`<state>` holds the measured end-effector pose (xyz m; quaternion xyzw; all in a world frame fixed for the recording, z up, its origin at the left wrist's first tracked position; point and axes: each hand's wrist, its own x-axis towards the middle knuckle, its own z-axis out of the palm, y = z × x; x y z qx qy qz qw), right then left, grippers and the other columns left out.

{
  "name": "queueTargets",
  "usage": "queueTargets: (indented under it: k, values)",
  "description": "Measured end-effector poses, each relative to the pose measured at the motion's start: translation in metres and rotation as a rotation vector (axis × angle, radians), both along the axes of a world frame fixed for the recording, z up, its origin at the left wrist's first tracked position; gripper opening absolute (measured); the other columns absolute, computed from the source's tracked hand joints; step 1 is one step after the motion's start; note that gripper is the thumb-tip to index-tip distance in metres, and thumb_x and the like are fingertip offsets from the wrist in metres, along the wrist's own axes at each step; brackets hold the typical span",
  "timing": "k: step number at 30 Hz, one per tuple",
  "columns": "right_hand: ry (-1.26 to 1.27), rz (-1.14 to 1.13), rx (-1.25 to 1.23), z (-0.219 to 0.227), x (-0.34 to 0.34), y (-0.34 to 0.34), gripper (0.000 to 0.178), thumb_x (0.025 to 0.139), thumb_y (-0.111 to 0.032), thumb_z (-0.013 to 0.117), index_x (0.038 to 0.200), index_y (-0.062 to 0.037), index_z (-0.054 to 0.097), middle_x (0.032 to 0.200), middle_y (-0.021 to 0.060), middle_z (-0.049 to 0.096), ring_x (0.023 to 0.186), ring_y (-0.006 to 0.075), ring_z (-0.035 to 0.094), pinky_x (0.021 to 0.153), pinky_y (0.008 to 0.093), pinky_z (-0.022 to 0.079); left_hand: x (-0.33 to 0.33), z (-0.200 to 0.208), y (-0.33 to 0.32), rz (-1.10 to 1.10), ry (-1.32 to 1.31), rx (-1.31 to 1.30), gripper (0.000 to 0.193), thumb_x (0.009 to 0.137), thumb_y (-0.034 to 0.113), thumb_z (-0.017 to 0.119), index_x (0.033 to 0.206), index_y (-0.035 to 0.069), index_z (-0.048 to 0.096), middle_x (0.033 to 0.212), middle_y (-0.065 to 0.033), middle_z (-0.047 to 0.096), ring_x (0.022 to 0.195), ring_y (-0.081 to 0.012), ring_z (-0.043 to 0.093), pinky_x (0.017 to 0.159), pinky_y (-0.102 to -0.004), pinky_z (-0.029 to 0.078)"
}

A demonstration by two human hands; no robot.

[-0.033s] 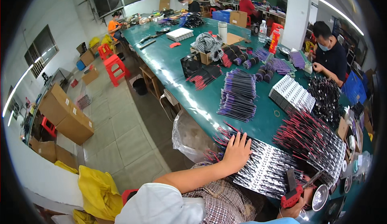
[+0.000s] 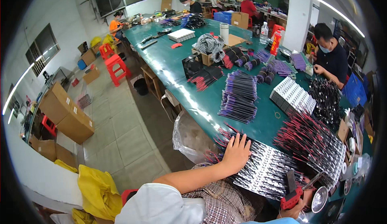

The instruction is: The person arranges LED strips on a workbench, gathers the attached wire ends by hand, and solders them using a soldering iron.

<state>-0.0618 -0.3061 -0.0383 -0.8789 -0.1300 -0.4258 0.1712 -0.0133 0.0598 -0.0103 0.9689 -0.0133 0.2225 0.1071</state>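
Note:
A silvery-white board [image 2: 266, 163] lies at the table's near edge, crossed by rows of short black wires with reddish and purple ends. My left hand [image 2: 237, 153] rests flat on its left part, fingers outstretched, pressing on the wires. At the board's near right corner, my right hand [image 2: 293, 211] is wrapped around a red hand tool with a black upright part [image 2: 292, 198]; its exact kind is unclear. Just right of the board sits a second wire-covered board [image 2: 336, 159], under a heap of red-tipped black wires [image 2: 304, 135].
Bundles of purple-tipped wires [image 2: 240, 97] and a stack of white boards [image 2: 292, 95] lie farther up the green table [image 2: 189, 95]. A metal bowl [image 2: 319, 199] stands by my right hand. A plastic bag [image 2: 187, 137] hangs at the table's left edge. A co-worker [image 2: 330, 59] sits at the right.

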Motion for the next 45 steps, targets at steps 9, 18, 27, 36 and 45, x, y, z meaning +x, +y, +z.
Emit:
queueTargets:
  k: [9, 18, 27, 36, 45]
  values:
    - [-0.196, 0.143, -0.123, 0.046, 0.032, 0.032, 0.047, 0.084, -0.039, 0.078, 0.106, -0.0018, 0.060, 0.085, 0.0109, 0.062, 0.066, 0.0277, 0.060, 0.057, 0.0380, 0.050, -0.001, 0.063, -0.026, -0.189, -0.125, 0.020, 0.044, 0.095, 0.026, 0.054, 0.124, -0.006, 0.061, 0.145, -0.0260, 0.046, 0.138, -0.0404, 0.040, 0.115, -0.0502, 0.030]
    - [-0.272, 0.176, -0.079, 0.051, 0.078, 0.056, 0.047, 0.082, -0.033, 0.078, 0.109, -0.0005, 0.057, 0.098, 0.0171, 0.061, 0.082, 0.0337, 0.059, 0.072, 0.0410, 0.048, 0.013, -0.005, -0.025, -0.162, 0.041, -0.008, 0.048, 0.094, 0.027, 0.056, 0.135, 0.003, 0.056, 0.148, -0.0285, 0.040, 0.139, -0.0484, 0.033, 0.115, -0.0564, 0.024]
    - [-0.240, 0.216, -0.059, 0.039, 0.079, 0.064, 0.049, 0.081, -0.027, 0.079, 0.113, 0.0008, 0.054, 0.112, 0.0233, 0.059, 0.098, 0.0398, 0.058, 0.086, 0.0440, 0.046, 0.021, -0.008, -0.018, -0.193, -0.020, -0.062, 0.044, 0.093, 0.025, 0.056, 0.132, 0.005, 0.059, 0.145, -0.0272, 0.045, 0.136, -0.0471, 0.037, 0.113, -0.0554, 0.027]
    - [-0.109, 0.112, -0.086, 0.032, 0.030, 0.032, 0.051, 0.080, -0.021, 0.080, 0.116, 0.0022, 0.051, 0.125, 0.0295, 0.058, 0.114, 0.0459, 0.058, 0.100, 0.0470, 0.045, 0.038, -0.018, -0.018, -0.257, -0.086, 0.003, 0.038, 0.091, 0.024, 0.055, 0.124, 0.008, 0.065, 0.142, -0.0223, 0.050, 0.135, -0.0395, 0.041, 0.112, -0.0530, 0.030]
    - [0.119, -0.100, -0.026, 0.024, 0.000, 0.022, 0.053, 0.070, -0.010, 0.083, 0.115, -0.0057, 0.056, 0.104, 0.0148, 0.066, 0.090, 0.0357, 0.065, 0.076, 0.0413, 0.054, 0.014, -0.002, 0.000, -0.161, -0.046, 0.065, 0.043, 0.093, 0.023, 0.060, 0.131, 0.003, 0.058, 0.139, -0.0203, 0.054, 0.130, -0.0372, 0.049, 0.108, -0.0503, 0.037]
